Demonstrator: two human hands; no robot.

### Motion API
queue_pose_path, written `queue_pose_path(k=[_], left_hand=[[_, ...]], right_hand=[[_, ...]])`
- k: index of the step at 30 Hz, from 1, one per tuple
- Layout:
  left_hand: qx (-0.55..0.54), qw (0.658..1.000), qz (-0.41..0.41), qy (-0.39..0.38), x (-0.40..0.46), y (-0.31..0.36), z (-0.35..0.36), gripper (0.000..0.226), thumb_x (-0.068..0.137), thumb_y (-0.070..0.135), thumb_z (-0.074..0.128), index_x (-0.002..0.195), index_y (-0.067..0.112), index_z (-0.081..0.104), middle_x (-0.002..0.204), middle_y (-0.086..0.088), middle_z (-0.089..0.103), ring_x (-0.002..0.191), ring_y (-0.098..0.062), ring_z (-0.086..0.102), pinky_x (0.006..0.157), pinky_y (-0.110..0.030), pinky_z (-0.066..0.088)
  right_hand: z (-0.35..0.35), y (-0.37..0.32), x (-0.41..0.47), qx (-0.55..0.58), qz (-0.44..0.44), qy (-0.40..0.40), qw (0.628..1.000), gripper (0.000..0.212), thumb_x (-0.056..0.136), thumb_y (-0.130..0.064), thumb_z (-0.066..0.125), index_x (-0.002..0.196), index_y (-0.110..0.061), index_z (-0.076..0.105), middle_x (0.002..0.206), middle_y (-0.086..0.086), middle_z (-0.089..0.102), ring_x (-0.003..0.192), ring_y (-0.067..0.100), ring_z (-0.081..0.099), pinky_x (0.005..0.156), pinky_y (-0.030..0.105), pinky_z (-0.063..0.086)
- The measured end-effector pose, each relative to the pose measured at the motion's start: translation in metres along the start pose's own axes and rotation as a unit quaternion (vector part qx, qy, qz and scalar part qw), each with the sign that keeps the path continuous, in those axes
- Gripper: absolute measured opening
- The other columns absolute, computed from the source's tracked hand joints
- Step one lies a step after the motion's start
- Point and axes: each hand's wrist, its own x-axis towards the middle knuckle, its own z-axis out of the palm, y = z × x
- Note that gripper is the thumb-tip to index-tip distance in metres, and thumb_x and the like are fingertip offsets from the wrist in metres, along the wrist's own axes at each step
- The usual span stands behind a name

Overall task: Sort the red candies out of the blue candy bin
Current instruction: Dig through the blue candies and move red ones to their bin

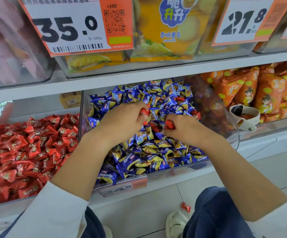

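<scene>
My left hand is down in the blue bin, fingers curled around red candies, one poking out by my thumb and another lower by my fingertips. My right hand sits just beside it, also in the bin, pinching a red candy between curled fingers. Both hands rest on the heap of blue candies, close together but not touching.

A few more red ones lie among the blue: one near the back right, one at the right edge, and some tucked between my hands. The red bin stands just left of the blue bin, full of red candies, a clear wall between the two.

One red candy lies on the floor tiles, near my knee and shoe.

To the right of the blue bin stands a bin of orange snack bags, with a white scoop resting at its front edge. On the shelf above are clear bins with yellow bags and two price tags, one reading 35.0, the other 21.8. My sleeves are white
</scene>
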Motion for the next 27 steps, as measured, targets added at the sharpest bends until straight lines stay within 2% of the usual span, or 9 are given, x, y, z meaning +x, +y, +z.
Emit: queue_pose_path(k=[3,7,11,13,18,21,23,25,27], left_hand=[[-0.002,0.999,-0.021,0.031,-0.014,-0.013,-0.013,0.027,0.1,0.033,0.04,0.124,0.03,0.049,0.084,0.012,0.063,0.066,-0.01,0.052,0.059,-0.027,0.038],[-0.015,0.996,-0.043,0.082,-0.033,-0.027,-0.026,0.021,0.099,0.034,0.038,0.113,0.033,0.055,0.054,0.012,0.045,0.049,-0.005,0.046,0.049,-0.027,0.035],[-0.032,0.99,-0.067,0.12,-0.045,-0.031,-0.033,0.02,0.098,0.038,0.041,0.107,0.034,0.058,0.07,0.01,0.059,0.063,-0.012,0.053,0.058,-0.03,0.043],[-0.028,0.989,-0.068,0.131,-0.05,-0.03,-0.033,0.021,0.098,0.038,0.041,0.108,0.035,0.058,0.083,0.009,0.063,0.069,-0.014,0.054,0.061,-0.031,0.045],[-0.033,0.984,-0.044,0.17,-0.061,-0.031,-0.033,0.021,0.096,0.041,0.041,0.109,0.036,0.058,0.082,0.009,0.06,0.07,-0.016,0.055,0.06,-0.03,0.043],[-0.061,0.978,-0.039,0.194,-0.067,-0.035,-0.039,0.02,0.097,0.042,0.042,0.108,0.037,0.059,0.083,0.012,0.061,0.073,-0.014,0.057,0.064,-0.031,0.046],[-0.093,0.974,-0.044,0.204,-0.071,-0.041,-0.044,0.022,0.095,0.046,0.043,0.106,0.038,0.059,0.087,0.015,0.063,0.078,-0.013,0.059,0.07,-0.031,0.047],[-0.128,0.968,-0.055,0.21,-0.078,-0.049,-0.051,0.028,0.09,0.049,0.04,0.106,0.038,0.06,0.09,0.019,0.062,0.083,-0.008,0.059,0.074,-0.027,0.044],[-0.165,0.96,-0.075,0.214,-0.087,-0.059,-0.057,0.022,0.091,0.047,0.045,0.104,0.038,0.062,0.094,0.019,0.063,0.087,-0.003,0.056,0.075,-0.018,0.04]], right_hand=[[-0.004,-0.001,0.0,0.008,0.003,0.043,0.999,0.018,0.09,-0.028,0.057,0.091,-0.013,0.048,0.076,0.006,0.056,0.069,0.024,0.054,0.061,0.033,0.042],[-0.001,-0.014,0.001,0.019,-0.01,0.08,0.997,0.017,0.088,-0.028,0.058,0.086,-0.016,0.046,0.072,0.004,0.056,0.067,0.023,0.053,0.057,0.031,0.04],[0.011,-0.027,0.005,-0.065,0.007,0.053,0.996,0.017,0.089,-0.033,0.054,0.101,-0.021,0.054,0.086,0.005,0.062,0.079,0.026,0.058,0.062,0.03,0.045],[0.015,-0.032,0.01,-0.129,0.023,0.038,0.991,0.016,0.091,-0.034,0.052,0.096,-0.019,0.053,0.084,0.004,0.057,0.082,0.027,0.057,0.063,0.031,0.044],[0.014,-0.042,0.016,-0.167,0.061,0.037,0.983,0.012,0.088,-0.027,0.056,0.082,-0.017,0.054,0.075,0.0,0.051,0.076,0.025,0.053,0.061,0.03,0.041],[0.009,-0.039,0.012,-0.131,0.065,0.048,0.988,0.012,0.087,-0.028,0.056,0.083,-0.016,0.057,0.079,0.002,0.06,0.081,0.026,0.06,0.061,0.03,0.045],[0.001,-0.04,0.006,-0.071,0.041,0.096,0.992,0.015,0.087,-0.031,0.057,0.086,-0.017,0.063,0.084,0.001,0.066,0.08,0.022,0.061,0.066,0.032,0.051],[-0.012,-0.051,-0.003,0.039,-0.001,0.14,0.989,0.012,0.088,-0.031,0.061,0.084,-0.02,0.066,0.081,-0.006,0.066,0.074,0.01,0.06,0.065,0.027,0.049],[-0.019,-0.073,-0.012,0.202,-0.038,0.117,0.972,0.007,0.087,-0.027,0.065,0.081,-0.022,0.066,0.076,-0.006,0.062,0.06,0.002,0.056,0.056,0.016,0.044]])
